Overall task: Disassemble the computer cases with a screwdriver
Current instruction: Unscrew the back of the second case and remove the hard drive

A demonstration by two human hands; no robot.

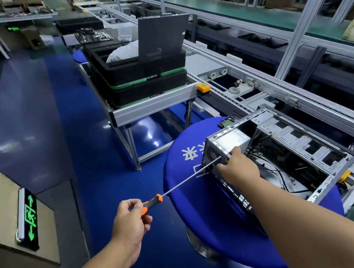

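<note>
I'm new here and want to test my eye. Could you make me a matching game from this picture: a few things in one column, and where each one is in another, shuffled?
Things:
1. screwdriver
2. computer case
3. grey panel
4. yellow button

Places:
a. upright in the black trays
b. on the corner of the conveyor rail
c. gripped in the left hand
d. on the blue round table, right hand on it

Pairs: 1-c, 2-d, 3-a, 4-b
</note>
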